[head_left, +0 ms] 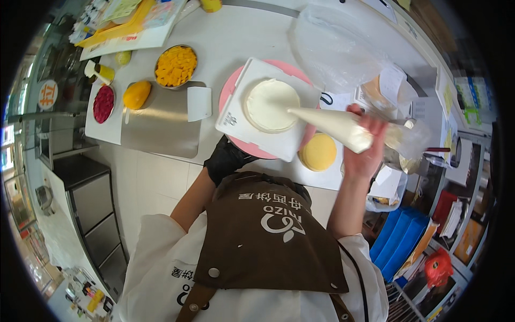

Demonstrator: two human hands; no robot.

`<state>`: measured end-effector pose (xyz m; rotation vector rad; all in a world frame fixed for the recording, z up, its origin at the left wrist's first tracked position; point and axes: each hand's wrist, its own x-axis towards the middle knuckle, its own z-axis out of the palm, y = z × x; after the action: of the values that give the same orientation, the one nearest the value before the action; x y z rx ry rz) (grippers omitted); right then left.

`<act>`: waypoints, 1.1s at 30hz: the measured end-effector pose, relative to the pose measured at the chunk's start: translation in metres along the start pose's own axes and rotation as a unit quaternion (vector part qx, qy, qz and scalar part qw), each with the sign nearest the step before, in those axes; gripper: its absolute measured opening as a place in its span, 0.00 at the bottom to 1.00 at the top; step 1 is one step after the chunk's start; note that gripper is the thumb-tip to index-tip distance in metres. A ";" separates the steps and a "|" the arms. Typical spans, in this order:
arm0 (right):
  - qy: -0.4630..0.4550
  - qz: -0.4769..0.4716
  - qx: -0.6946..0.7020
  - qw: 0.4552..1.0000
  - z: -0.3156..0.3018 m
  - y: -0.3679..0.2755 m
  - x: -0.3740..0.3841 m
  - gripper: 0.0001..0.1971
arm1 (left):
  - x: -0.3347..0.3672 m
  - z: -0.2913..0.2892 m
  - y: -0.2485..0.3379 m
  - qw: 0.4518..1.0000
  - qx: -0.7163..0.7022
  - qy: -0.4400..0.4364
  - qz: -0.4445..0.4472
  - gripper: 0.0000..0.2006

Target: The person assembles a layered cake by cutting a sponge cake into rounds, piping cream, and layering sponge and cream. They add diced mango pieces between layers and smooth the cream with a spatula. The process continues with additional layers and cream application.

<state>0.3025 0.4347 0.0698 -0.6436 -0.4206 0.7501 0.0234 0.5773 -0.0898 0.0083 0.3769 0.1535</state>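
Observation:
My bare right hand (370,142) is closed around a piping bag (335,123) filled with pale cream. The bag's tip points left, right at the cream-topped round cake (272,105). Under the cake lies a white square board (236,107), set at a slant on a pink turntable (227,96). My left hand (228,160), in a black glove, is at the turntable's near left edge; its fingers are partly hidden by the rim. A small stack of round yellow sponge layers (318,152) sits to the right of the turntable, below the bag.
Left of the turntable are a bowl of diced mango (176,66), a whole mango (137,95), a bowl of dark red fruit (103,104), a metal sheet (161,129) and a white scraper (199,103). Clear plastic bags (338,48) lie at the back right.

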 end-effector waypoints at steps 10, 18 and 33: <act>-0.018 0.056 -0.208 0.976 0.027 0.058 0.018 0.28 | -0.020 0.006 -0.038 0.788 0.590 0.125 0.126 0.44; -0.022 0.052 -0.249 0.967 0.021 0.046 0.018 0.29 | -0.012 -0.021 -0.033 0.944 0.229 0.090 0.219 0.34; -0.013 0.041 -0.268 0.962 0.010 0.028 0.021 0.30 | -0.008 -0.035 -0.029 0.934 0.280 0.111 0.192 0.39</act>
<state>0.2967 0.4693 0.0610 -1.1657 -0.6327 0.7253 0.0072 0.5463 -0.1200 0.6371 0.6350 0.4313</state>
